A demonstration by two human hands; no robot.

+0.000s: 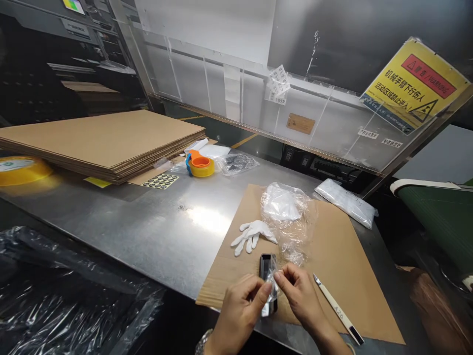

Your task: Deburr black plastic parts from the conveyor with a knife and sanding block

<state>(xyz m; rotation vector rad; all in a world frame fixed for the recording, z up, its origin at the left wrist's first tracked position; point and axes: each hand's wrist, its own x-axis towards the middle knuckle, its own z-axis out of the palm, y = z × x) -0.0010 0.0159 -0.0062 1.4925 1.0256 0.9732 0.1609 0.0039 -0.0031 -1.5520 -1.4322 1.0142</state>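
Both hands pinch a small clear plastic bag [272, 282] over the near edge of a cardboard sheet [221, 276]. My left hand [240, 308] has its thumb and fingers closed on the bag's left side; my right hand [298, 292] grips its right side. Beneath the bag lies a dark rectangular object [265, 262], partly hidden by plastic and fingers; its kind is unclear. A white glove [254, 235] rests just beyond. To the right of my right hand lies a pale-handled craft knife [338, 309] marked A26.
A clear bag with white contents [283, 203] sits on the cardboard's far part. A tape dispenser [200, 163], a sticker sheet [161, 181] and stacked cardboard [103, 143] occupy the left. A white plastic-wrapped pack [346, 202] and a green conveyor belt [439, 217] are right.
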